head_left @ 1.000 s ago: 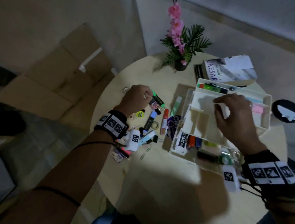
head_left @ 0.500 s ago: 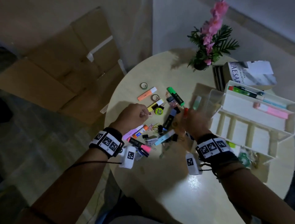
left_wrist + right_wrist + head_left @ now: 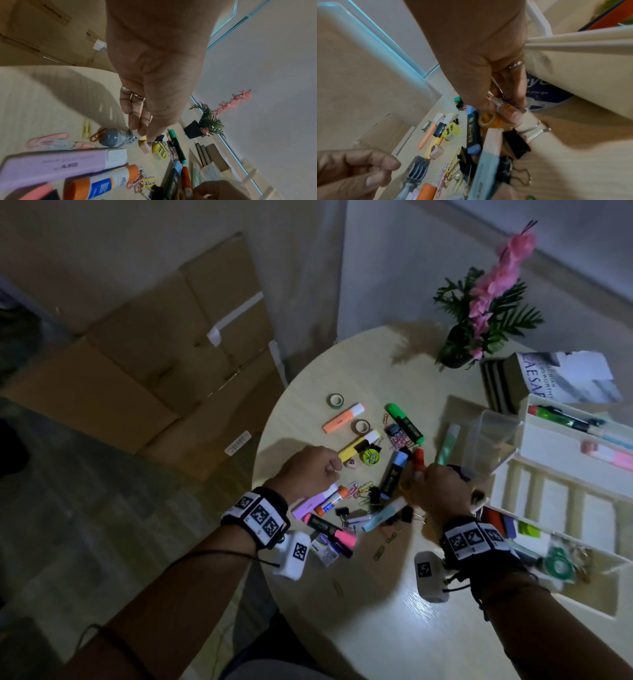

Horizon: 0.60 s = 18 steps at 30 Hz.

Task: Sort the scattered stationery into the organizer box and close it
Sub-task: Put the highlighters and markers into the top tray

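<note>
Highlighters, markers, clips and tape rolls lie scattered on the round table (image 3: 376, 594). Among them are an orange highlighter (image 3: 342, 417), a green marker (image 3: 404, 422), a purple highlighter (image 3: 56, 163) and a glue stick (image 3: 106, 181). My left hand (image 3: 334, 469) is curled at the pile's left side, and its fingertips (image 3: 140, 134) pinch the ribbed end of a grey pen (image 3: 113, 138). My right hand (image 3: 428, 481) grips an orange marker (image 3: 501, 104) at the pile's right side. The white organizer box (image 3: 561, 450) stands open on the right, with pens in its top tray.
A potted plant with pink flowers (image 3: 455, 350) and stacked books (image 3: 548, 378) sit at the back of the table. A clear plastic tub (image 3: 493, 440) stands against the organizer. Cardboard boxes (image 3: 154, 364) lie on the floor to the left, past the table edge.
My right hand left the organizer's tray, came down to the pile and closed round the orange marker. My left hand drew back from the green marker to the pile's near left.
</note>
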Tool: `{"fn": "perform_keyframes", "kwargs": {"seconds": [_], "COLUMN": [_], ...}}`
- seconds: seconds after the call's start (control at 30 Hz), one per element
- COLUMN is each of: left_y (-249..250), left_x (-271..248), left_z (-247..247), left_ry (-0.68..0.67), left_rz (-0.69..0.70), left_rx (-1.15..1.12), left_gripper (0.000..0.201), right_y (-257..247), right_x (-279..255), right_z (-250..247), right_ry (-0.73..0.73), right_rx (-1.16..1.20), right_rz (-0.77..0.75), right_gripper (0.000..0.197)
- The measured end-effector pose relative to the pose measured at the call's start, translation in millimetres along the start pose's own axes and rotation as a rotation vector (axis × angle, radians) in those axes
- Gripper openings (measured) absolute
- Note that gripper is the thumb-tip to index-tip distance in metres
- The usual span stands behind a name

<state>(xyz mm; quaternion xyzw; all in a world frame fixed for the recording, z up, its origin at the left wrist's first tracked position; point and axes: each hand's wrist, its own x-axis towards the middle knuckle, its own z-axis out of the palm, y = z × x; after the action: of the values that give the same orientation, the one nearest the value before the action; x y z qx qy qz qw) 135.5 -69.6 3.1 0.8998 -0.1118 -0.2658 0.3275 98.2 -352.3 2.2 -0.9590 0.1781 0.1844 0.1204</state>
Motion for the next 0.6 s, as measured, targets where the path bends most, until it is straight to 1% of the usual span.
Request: {"fn": "perform_keyframes", "kwargs": {"seconds": [0.07, 0.13, 0.2, 0.27, 0.3, 0.37, 0.43, 0.47, 0.5, 0.6], "left_y": [3.9, 6.9, 7.2, 5.4, 4.9, 6.0, 5.7, 5.9, 6.3, 7.9], "left_x": [8.9, 22.5, 41.1, 62.2, 71.3, 86.4, 93.7, 96.2, 97.3, 98.3], "left_z": [-4.5, -10.4, -18.3, -26.5, -29.5, -31.2, -28.5, -25.5, -22.7, -16.2], "left_ry": [0.007, 0.066, 0.157, 0.204, 0.198, 0.151, 0.129, 0.139, 0.155, 0.205], "left_rz": [0.009, -0.018, -0.045, -0.039, -0.033, -0.011, 0.006, 0.013, 0.018, -0.001], "left_rx": [0.018, 0.050, 0.104, 0.188, 0.232, 0.286, 0.313, 0.316, 0.314, 0.241], "left_gripper": [0.012, 0.012, 0.023, 0.033, 0.037, 0.042, 0.042, 0.039, 0.035, 0.024], "right_y": [3.3, 8.8, 13.1, 12.2, 11.3, 9.5, 10.1, 12.9, 14.6, 27.4], "right_x": [-5.2, -6.3, -7.3, -10.9, -13.8, -21.3, -28.8, -32.6, -37.5, -48.9], "right_z": [5.8, 15.5, 21.4, 21.1, 19.9, 12.6, 5.4, 0.9, -5.7, -22.1], "right_ry": [0.003, 0.025, 0.060, 0.073, 0.082, 0.082, 0.074, 0.069, 0.069, 0.092], "right_rx": [0.040, 0.047, 0.027, 0.008, -0.015, -0.066, -0.092, -0.049, 0.044, 0.229], "right_rz": [-0.030, -0.053, -0.072, -0.074, -0.076, -0.105, -0.190, -0.208, -0.207, -0.178], "right_gripper": [0.045, 0.048, 0.050, 0.050, 0.053, 0.063, 0.073, 0.074, 0.068, 0.031]}}
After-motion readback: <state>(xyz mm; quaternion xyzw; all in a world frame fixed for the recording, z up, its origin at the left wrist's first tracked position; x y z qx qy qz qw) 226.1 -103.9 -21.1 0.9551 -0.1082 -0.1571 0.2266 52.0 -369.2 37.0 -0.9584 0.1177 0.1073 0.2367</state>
